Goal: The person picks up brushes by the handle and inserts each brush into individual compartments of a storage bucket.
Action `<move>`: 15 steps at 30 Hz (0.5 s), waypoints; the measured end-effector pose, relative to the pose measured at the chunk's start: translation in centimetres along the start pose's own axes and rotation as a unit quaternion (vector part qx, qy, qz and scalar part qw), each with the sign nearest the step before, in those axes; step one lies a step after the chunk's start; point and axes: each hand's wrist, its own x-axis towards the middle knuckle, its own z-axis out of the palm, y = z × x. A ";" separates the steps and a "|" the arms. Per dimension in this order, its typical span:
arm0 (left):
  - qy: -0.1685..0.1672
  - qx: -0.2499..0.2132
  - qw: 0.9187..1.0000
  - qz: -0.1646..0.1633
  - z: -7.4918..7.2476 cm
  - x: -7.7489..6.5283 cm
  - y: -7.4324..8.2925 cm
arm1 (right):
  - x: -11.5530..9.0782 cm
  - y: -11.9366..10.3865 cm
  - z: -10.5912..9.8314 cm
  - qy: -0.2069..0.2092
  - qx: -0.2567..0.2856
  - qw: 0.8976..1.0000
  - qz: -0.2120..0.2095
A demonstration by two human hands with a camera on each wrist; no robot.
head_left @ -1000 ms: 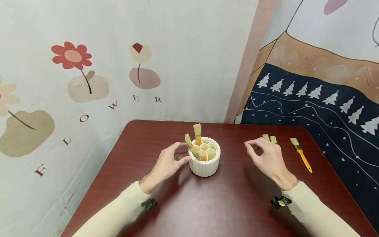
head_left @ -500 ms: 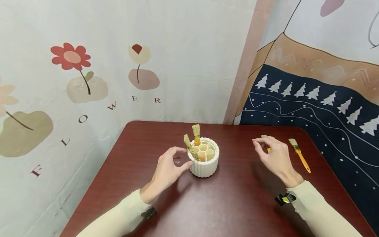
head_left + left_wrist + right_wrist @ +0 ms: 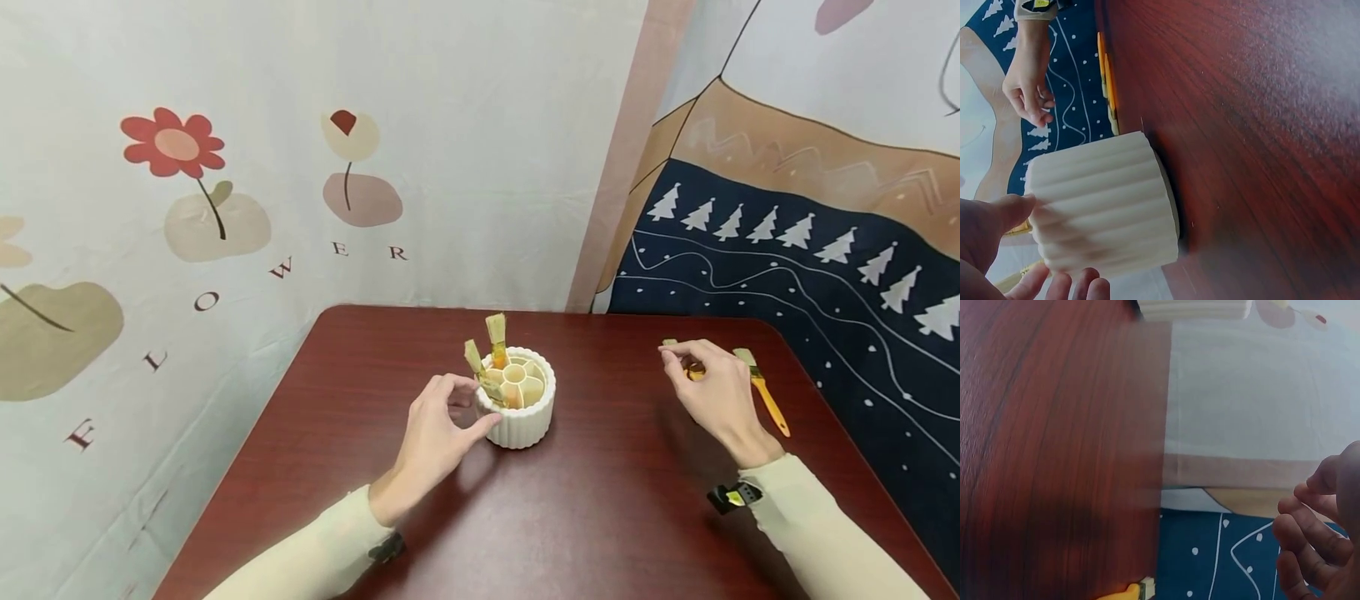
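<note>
Curving hands (image 3: 716,396), left (image 3: 433,433) touching white pot (image 3: 519,427)

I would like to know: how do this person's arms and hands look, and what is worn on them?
The left sleeve and right sleeve are long and pale cream. The left hand and right hand wear no gloves. A small dark device shows at each cuff: the left device and the right device, which has a yellow-green patch.
</note>
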 end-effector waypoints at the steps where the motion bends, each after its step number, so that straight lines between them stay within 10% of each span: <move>1: 0.000 0.001 1.000 -0.001 0.1 0.0 0.0 | 0.0 0.2 -0.1 0.000 -0.002 1.000 0.003; 15: -0.004 0.014 1.000 -0.008 0.0 0.2 0.3 | 0.0 2.3 -0.6 -0.030 -0.036 0.998 0.043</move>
